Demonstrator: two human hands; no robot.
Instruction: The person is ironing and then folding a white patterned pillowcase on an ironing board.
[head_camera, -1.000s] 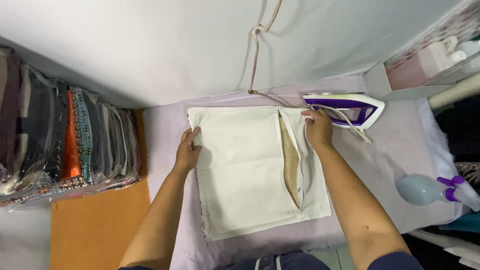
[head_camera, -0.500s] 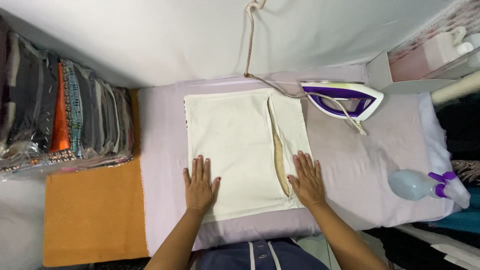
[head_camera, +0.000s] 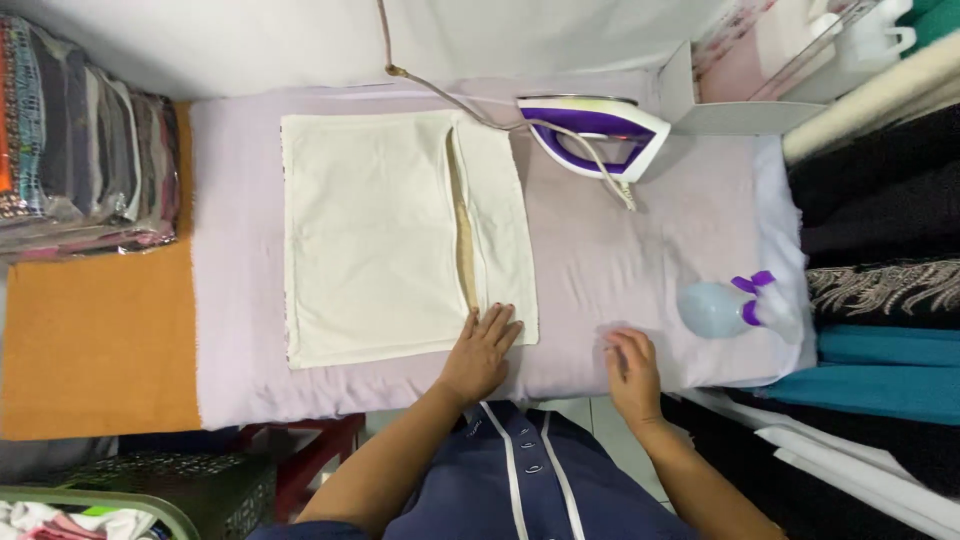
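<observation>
At the far left, a stack of folded dark and patterned clothes (head_camera: 85, 150) is seen piled at the edge of the frame, and below it an orange cloth (head_camera: 95, 340) is spread flat. Next comes the surface (head_camera: 620, 260), covered in a pale lilac sheet, and on its left half a cream fabric cover (head_camera: 375, 235) is laid out flat and square. The cover is smooth, nearly free of creases, with neat hemmed edges. A long opening (head_camera: 463, 230) is seen running from its far edge almost to its near edge, right of the middle, and a tan inner lining shows through the gap. At the cover's near right corner the left hand (head_camera: 482, 352) is laid palm down, its fingers (head_camera: 497, 322) stretched out and released, nothing gripped, the tips resting on the cream fabric just beside the lower end of the opening. Further back, a white and purple iron (head_camera: 590, 130) is stood on the sheet just right of the cover's far corner, and its cord (head_camera: 440, 95) is trailed across the top of the cover and up out of view. Moving right, the right hand (head_camera: 632, 370) is pressed flat on the bare lilac sheet near the front edge, fingers loose and open, holding nothing. Just beyond it a pale blue spray bottle (head_camera: 715, 308) with a purple trigger is lying on its side. At the far right, dark and teal fabrics (head_camera: 880, 300) are stacked.
</observation>
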